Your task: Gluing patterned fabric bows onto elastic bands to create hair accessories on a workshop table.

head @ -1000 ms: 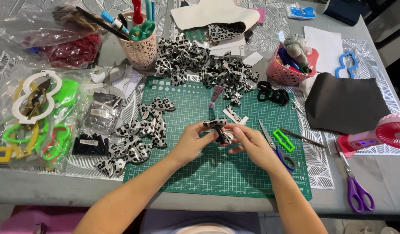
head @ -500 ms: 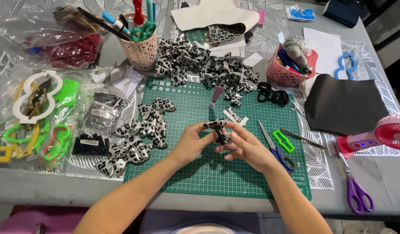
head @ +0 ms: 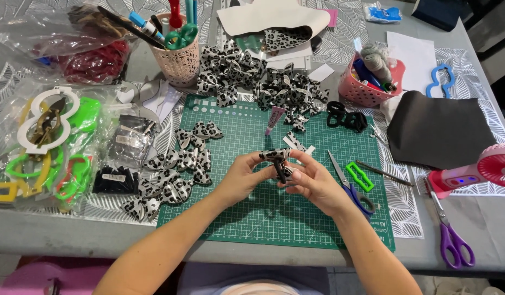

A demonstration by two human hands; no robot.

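Over the middle of a green cutting mat [head: 252, 218], both my hands pinch one small leopard-print bow piece [head: 275, 155] with a dark clip hanging under it. My left hand [head: 242, 177] grips its left end between thumb and fingers. My right hand [head: 312, 183] holds the right side and the dark clip. Finished leopard-print bows [head: 176, 169] lie in a loose row on the mat's left edge, beside my left hand. A bigger heap of bow pieces [head: 258, 79] sits at the mat's far edge.
Blue-handled scissors [head: 351, 188] and a green clip [head: 360, 176] lie right of my hands; purple scissors [head: 452, 240] sit further right. A pink pen cup [head: 178, 60], pink basket [head: 370, 82], black fabric [head: 441, 128], pink handheld fan [head: 482, 169] and bagged plastic templates [head: 42, 142] ring the mat.
My hands have stayed in place over the mat. The bow piece has been turned slightly between the fingers.
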